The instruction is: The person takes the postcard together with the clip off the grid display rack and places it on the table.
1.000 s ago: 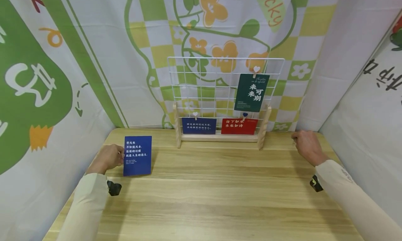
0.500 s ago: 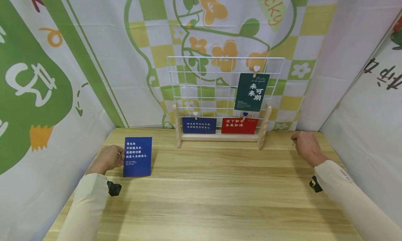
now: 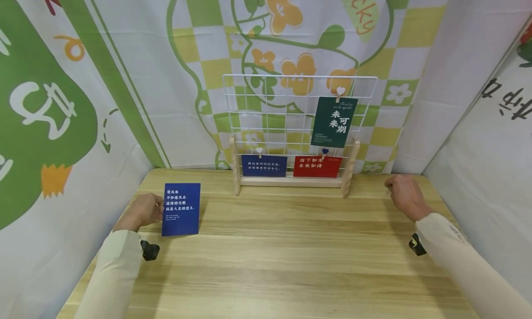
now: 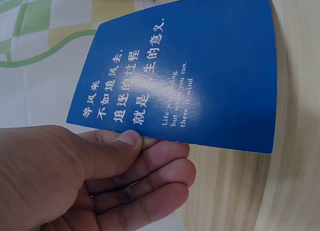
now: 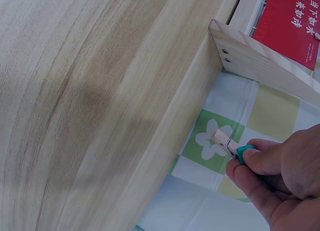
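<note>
Blue card [image 3: 180,210] at mid-left of the head view is pinched at its edge by the left hand [image 3: 143,210], a clothespin [image 5: 230,145] by the right hand [image 3: 407,196] at mid-right, so hanging is seemingly being readied, and alignment at the central grid rack [image 3: 291,182] is probably needed.

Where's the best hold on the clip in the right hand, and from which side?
The clip is probably best pinched at its teal end, coming from behind, opposite the wooden tip. The right hand holds it there, leaving the tip free and pointing away from the fingers.
</note>
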`<action>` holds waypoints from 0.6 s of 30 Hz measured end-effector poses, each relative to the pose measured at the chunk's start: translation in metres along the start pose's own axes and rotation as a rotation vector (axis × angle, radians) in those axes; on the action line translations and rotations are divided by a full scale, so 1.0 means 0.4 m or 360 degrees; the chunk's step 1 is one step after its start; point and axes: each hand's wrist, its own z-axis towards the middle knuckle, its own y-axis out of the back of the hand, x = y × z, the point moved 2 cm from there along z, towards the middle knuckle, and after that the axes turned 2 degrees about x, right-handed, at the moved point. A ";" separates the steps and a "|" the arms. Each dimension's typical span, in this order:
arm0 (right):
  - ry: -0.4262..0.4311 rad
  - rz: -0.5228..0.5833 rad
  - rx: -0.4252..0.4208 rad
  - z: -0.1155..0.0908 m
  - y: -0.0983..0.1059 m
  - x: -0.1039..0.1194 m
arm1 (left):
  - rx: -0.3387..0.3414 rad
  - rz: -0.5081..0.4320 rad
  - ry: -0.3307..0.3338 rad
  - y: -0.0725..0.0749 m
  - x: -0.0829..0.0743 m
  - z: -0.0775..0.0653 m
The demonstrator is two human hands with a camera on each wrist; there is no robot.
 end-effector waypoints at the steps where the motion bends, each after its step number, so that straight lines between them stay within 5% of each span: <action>1: -0.0001 0.0001 0.0003 0.000 0.000 0.000 | 0.0002 -0.0003 -0.0002 0.000 0.000 -0.001; 11: -0.0031 -0.0005 0.0039 -0.005 -0.010 -0.005 | 0.0046 -0.0087 0.0075 -0.011 0.006 0.000; 18: -0.0022 0.0000 0.0034 -0.005 -0.014 -0.009 | 0.0013 -0.0053 0.0038 -0.011 0.008 -0.001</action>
